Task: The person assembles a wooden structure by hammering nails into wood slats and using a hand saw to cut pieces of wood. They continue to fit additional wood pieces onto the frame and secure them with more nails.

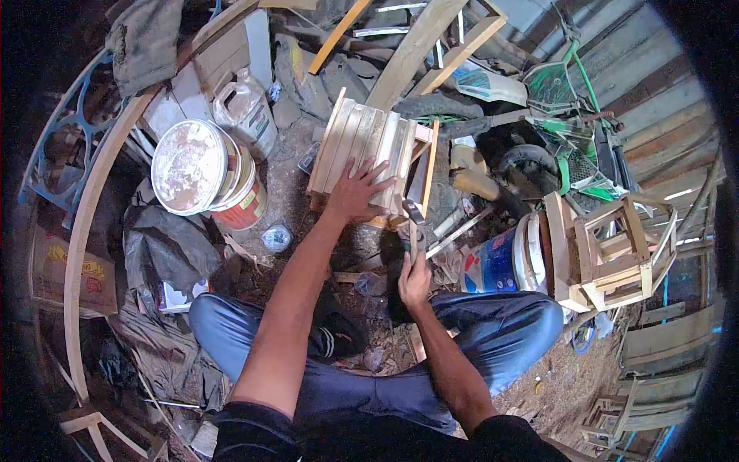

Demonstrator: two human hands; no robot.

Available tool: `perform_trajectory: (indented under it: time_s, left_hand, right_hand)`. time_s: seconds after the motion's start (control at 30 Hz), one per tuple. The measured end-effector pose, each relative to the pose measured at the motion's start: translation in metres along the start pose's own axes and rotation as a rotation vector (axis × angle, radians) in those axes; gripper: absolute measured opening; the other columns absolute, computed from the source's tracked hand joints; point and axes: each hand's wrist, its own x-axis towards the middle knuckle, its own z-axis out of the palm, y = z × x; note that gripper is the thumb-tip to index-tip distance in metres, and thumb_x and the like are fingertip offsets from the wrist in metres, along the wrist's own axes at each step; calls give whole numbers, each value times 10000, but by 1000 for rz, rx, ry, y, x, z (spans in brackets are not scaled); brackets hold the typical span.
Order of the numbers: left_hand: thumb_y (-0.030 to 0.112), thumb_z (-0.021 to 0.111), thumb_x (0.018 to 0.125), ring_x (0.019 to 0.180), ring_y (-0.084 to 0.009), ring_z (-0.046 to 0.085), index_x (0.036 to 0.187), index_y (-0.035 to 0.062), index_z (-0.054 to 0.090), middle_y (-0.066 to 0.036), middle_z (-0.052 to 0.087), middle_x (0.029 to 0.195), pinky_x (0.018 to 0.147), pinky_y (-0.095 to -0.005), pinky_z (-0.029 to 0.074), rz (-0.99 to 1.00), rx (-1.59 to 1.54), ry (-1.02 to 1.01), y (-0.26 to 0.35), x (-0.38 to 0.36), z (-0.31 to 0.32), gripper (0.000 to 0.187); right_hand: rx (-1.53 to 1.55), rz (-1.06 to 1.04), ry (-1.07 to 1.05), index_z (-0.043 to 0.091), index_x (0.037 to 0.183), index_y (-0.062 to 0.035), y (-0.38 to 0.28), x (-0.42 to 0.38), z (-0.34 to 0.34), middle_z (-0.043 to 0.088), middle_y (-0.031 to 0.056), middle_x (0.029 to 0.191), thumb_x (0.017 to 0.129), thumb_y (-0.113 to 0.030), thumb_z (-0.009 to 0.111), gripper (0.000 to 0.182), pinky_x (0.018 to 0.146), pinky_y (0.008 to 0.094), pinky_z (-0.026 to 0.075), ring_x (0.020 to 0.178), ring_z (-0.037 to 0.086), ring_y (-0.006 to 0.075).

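My left hand (359, 192) lies with its fingers spread on the slatted top of a small wooden piece (360, 142), near its front edge. Its slats run side by side, and an open frame shows at its right side. My right hand (415, 277) is wrapped round the wooden handle of a hammer (413, 231). The hammer's metal head is close to the front right corner of the wooden piece; whether they touch is unclear.
Paint buckets (189, 167) and a dirty jug (245, 112) stand at the left. At the right are a blue-and-white bucket (500, 260), a wooden frame (616, 250) and green metal parts (573, 146). Long boards (416, 50) lean behind the wooden piece.
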Motion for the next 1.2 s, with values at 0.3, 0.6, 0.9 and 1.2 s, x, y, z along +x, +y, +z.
perform_trajectory:
  time_s: [0.3, 0.6, 0.9, 1.2]
  left_hand:
    - [678, 528, 728, 1382, -254, 181, 1390, 362, 316, 22, 212, 1500, 1101, -560, 113, -1, -1, -5, 3, 0, -3, 764]
    - [672, 542, 718, 1373, -264, 210, 1390, 353, 323, 13, 226, 1495, 1089, -577, 140, -2, 3, 14, 3, 1, -5, 775]
    - [640, 577, 708, 1368, -278, 218, 1388, 357, 326, 7, 238, 1491, 1085, -575, 159, 7, -43, 51, 0, 1, -5, 778]
    - [640, 572, 713, 1370, -276, 218, 1388, 349, 326, 1, 226, 1496, 1083, -573, 158, 0, -30, 25, 0, 1, -4, 775]
  right_hand:
    - [-12, 180, -152, 405, 896, -26, -2, 5, -2, 541, 281, 617, 931, -245, 472, 232, 508, 544, 385, 615, 546, 483]
    - [-68, 178, -196, 410, 909, -28, -10, 7, -6, 540, 288, 608, 937, -267, 459, 245, 506, 549, 388, 616, 546, 488]
    - [-81, 209, -178, 394, 929, -30, -16, 15, -9, 551, 298, 652, 946, -294, 432, 267, 524, 561, 393, 654, 543, 503]
    - [-33, 269, -148, 419, 925, -32, -23, 14, -17, 555, 306, 663, 942, -291, 437, 260, 537, 565, 395, 640, 535, 515]
